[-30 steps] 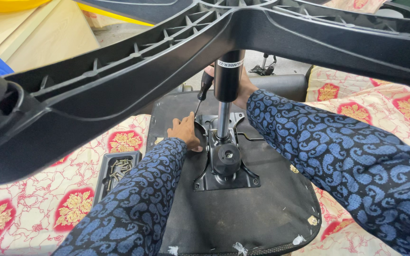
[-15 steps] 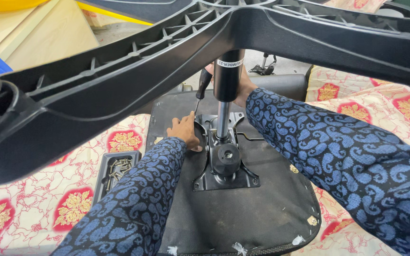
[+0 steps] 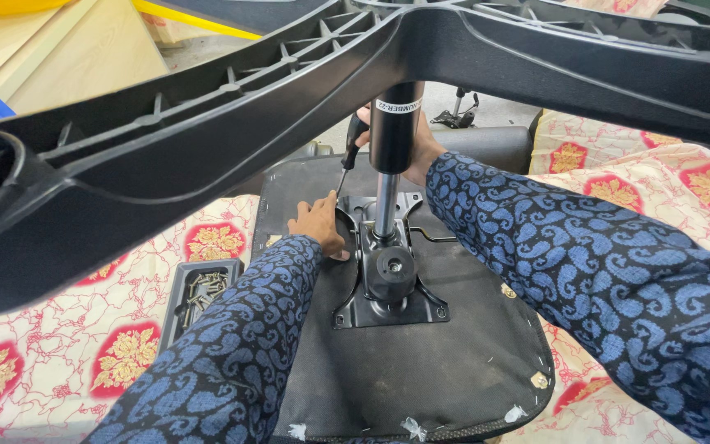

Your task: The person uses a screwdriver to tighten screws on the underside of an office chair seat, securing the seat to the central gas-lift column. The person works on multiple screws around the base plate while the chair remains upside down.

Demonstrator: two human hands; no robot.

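Observation:
An upturned office chair lies in front of me, its black seat underside (image 3: 421, 362) facing up. A black metal mounting plate (image 3: 388, 284) is on it, with the gas cylinder (image 3: 394, 140) rising to the black star base (image 3: 232, 123) that spans the top of the view. My left hand (image 3: 320, 224) rests on the plate's left edge, fingers pinched near the screwdriver tip. My right hand (image 3: 421, 152), partly hidden behind the cylinder, grips a black-handled screwdriver (image 3: 350, 156) angled down to the plate's far left corner. Both arms wear blue patterned sleeves.
A black tray of several screws (image 3: 199, 296) sits to the left on a cream and red floral cloth (image 3: 67, 362). Light wooden boards (image 3: 67, 49) lie at the far left. Another chair part (image 3: 458, 115) stands on the floor behind.

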